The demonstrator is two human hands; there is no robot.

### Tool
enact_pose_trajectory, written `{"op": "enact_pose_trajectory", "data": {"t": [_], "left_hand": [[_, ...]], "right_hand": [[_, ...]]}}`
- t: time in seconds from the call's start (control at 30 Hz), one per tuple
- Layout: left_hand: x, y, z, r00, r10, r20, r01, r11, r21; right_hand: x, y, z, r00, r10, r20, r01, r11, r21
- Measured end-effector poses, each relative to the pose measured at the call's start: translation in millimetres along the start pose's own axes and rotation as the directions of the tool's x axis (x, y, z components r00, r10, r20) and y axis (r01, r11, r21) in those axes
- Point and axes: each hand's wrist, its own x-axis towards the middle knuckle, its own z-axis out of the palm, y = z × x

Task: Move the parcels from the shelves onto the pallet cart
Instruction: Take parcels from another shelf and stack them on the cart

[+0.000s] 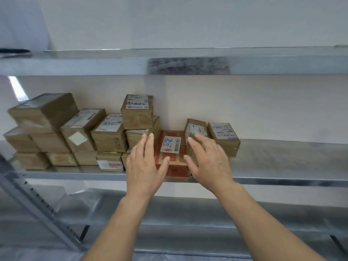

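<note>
Risk: red box [176, 169] sits at the front edge of the middle shelf [282, 159], packed between a brown stack [140, 136] on its left and a tilted parcel [194, 129] on its right. Drawing it out could drag either neighbour. The top parcel [137, 112] of the stack stands high and looks likeliest to topple; the tilted parcel appears to lean on the red box and may drop when that support goes. Uneven pull from one side could also skew the box off the edge. Left grip [145, 162]: fingers straight, spread, alongside the box's left side, thumb at its front; contact unclear. Right grip [207, 162]: fingers straight, spread, over the tilted parcel, thumb near the box's right edge. Both apart, nothing held. Pallet cart not in view
</note>
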Motion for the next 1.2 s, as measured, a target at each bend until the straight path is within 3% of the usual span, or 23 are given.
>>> {"op": "enact_pose_trajectory", "data": {"t": [0.3, 0.43, 0.7, 0.9, 1.03, 1.2], "left_hand": [[85.8, -75.9, -12.9, 0.996, -0.083, 0.045, 0.088, 0.991, -0.103], [117.6, -96.4, -12.1, 0.993, -0.088, 0.076, 0.101, 0.978, -0.18], [152.0, -120.3, -1.4, 0.974, -0.119, 0.195, 0.174, 0.939, -0.296], [150.9, -124.7, -8.1, 0.98, -0.156, 0.123, 0.192, 0.904, -0.382], [154.9, -124.1, -10.6, 0.959, -0.28, 0.039, 0.279, 0.918, -0.283], [149.2, -115.9, -11.1, 0.935, -0.348, -0.065, 0.318, 0.907, -0.277]], "right_hand": [[72.6, -52.2, 61.9, 0.993, 0.052, 0.105, -0.054, 0.998, 0.015], [108.0, -69.7, 75.4, 0.966, 0.141, 0.217, -0.162, 0.983, 0.08], [139.8, -80.5, 101.4, 0.938, 0.186, 0.293, -0.256, 0.941, 0.222], [127.7, -83.9, 97.3, 0.975, 0.138, 0.176, -0.182, 0.946, 0.267], [130.1, -80.9, 92.6, 0.981, 0.087, 0.171, -0.132, 0.953, 0.271], [145.3, -61.1, 99.9, 0.975, 0.178, 0.133, -0.215, 0.909, 0.358]]}}
